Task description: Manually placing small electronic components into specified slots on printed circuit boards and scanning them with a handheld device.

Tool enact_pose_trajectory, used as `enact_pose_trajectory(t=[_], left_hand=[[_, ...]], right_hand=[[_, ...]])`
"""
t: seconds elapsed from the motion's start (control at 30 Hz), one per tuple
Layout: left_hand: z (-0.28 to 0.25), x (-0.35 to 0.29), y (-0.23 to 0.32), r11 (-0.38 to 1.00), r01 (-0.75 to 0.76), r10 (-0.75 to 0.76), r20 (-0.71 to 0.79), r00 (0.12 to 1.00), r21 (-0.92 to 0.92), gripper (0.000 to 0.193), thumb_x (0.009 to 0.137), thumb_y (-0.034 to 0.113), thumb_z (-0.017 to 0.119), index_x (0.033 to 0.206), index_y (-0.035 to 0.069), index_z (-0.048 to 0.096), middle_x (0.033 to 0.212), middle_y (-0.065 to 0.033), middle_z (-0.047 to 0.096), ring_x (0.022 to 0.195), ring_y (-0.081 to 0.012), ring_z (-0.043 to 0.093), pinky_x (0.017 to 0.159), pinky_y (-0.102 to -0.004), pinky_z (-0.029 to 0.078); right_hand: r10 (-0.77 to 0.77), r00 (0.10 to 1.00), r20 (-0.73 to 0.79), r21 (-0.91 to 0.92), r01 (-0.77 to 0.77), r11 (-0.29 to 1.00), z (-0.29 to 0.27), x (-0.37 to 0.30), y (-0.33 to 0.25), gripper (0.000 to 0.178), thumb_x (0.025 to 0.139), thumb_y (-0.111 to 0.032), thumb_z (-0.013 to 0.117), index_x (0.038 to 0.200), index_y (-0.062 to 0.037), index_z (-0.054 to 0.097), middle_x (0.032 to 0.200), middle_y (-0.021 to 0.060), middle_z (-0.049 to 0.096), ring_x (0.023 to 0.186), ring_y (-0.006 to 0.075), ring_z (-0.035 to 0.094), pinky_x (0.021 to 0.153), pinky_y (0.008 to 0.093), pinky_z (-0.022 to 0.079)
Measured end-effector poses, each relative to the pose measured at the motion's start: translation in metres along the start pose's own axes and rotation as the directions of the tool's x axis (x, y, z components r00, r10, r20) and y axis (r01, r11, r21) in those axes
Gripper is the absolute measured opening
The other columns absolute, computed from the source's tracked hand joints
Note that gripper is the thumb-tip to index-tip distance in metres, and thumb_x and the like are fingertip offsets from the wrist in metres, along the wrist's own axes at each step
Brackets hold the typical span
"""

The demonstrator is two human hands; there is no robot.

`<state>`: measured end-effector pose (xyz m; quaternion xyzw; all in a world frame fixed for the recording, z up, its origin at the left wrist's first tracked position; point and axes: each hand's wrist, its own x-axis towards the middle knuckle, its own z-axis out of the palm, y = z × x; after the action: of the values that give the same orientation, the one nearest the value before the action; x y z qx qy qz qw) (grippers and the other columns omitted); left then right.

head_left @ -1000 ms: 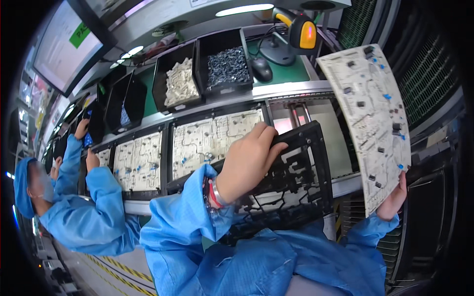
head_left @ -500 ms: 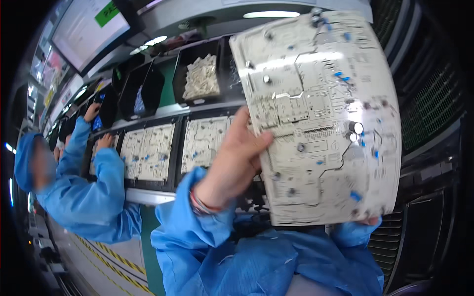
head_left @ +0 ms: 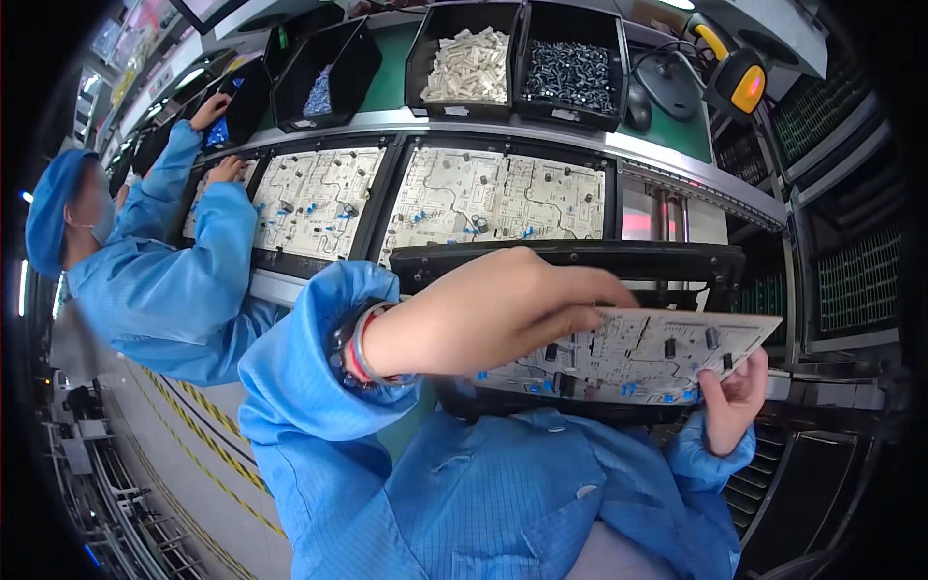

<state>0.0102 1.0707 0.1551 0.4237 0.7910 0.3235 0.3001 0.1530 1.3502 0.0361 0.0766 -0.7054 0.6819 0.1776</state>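
A white circuit board [head_left: 638,356] with blue and dark components is tilted in front of my body. My left hand [head_left: 498,304] reaches across its upper edge, the fingers closed on the board there. At the lower right corner my right hand [head_left: 737,394] grips the board between thumb and fingers. Just beyond the board lies a black frame [head_left: 570,256], partly covered by my left hand. Past that frame, more populated boards [head_left: 556,198] lie in a black carrier on the line. My left hand and forearm hide the board's left part.
Black bins of white parts [head_left: 469,68], dark screws [head_left: 570,77] and blue parts [head_left: 319,92] stand along the back. A yellow-black barcode scanner [head_left: 739,77] is at the far right. On the left a co-worker in blue [head_left: 179,280] has hands at a bin and another board.
The board, held up and facing me before, has come down and tipped toward flat. My left hand has shifted from its left side to the upper edge. My view has turned, revealing bins and scanner.
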Motion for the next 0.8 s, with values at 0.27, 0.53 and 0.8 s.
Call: enact_pose_trajectory(t=[0.27, 0.53, 0.8], left_hand=[[0.030, -0.055, -0.085, 0.978, 0.122, 0.132, -0.957, 0.259, 0.168, 0.040, 0.082, 0.000, 0.051, 0.122, -0.003, 0.047, 0.121, -0.0165, 0.050, 0.112, -0.0279, 0.048, 0.098, -0.0353, 0.034], [0.117, -0.041, -0.131, 0.915, -0.063, -0.357, -0.871, 0.337, -0.399, 0.067, 0.081, 0.006, 0.064, 0.136, -0.004, 0.026, 0.127, -0.0194, 0.045, 0.117, -0.0242, 0.045, 0.098, -0.0343, 0.037], [0.118, -0.029, -0.132, 0.880, -0.203, -0.339, -0.867, 0.365, -0.429, 0.085, 0.075, -0.007, 0.068, 0.140, 0.000, 0.013, 0.129, -0.0165, 0.041, 0.114, -0.0211, 0.048, 0.095, -0.0313, 0.042]], right_hand=[[0.226, 0.911, -0.345, 0.060, -0.218, 0.974, 0.012, -0.021, 0.022, 0.053, 0.083, 0.008, 0.055, 0.132, 0.0088, 0.034, 0.114, 0.0180, 0.060, 0.101, 0.0177, 0.059, 0.089, 0.0275, 0.044], [0.207, 0.897, -0.390, -0.048, -0.244, 0.968, 0.034, -0.019, 0.026, 0.053, 0.086, 0.006, 0.053, 0.133, 0.0105, 0.030, 0.120, 0.0212, 0.055, 0.103, 0.0193, 0.059, 0.089, 0.0273, 0.045], [0.244, 0.902, -0.357, -0.082, -0.290, 0.953, 0.024, -0.015, 0.024, 0.052, 0.086, 0.007, 0.052, 0.133, 0.0105, 0.030, 0.122, 0.0208, 0.054, 0.105, 0.0201, 0.058, 0.088, 0.0267, 0.046]])
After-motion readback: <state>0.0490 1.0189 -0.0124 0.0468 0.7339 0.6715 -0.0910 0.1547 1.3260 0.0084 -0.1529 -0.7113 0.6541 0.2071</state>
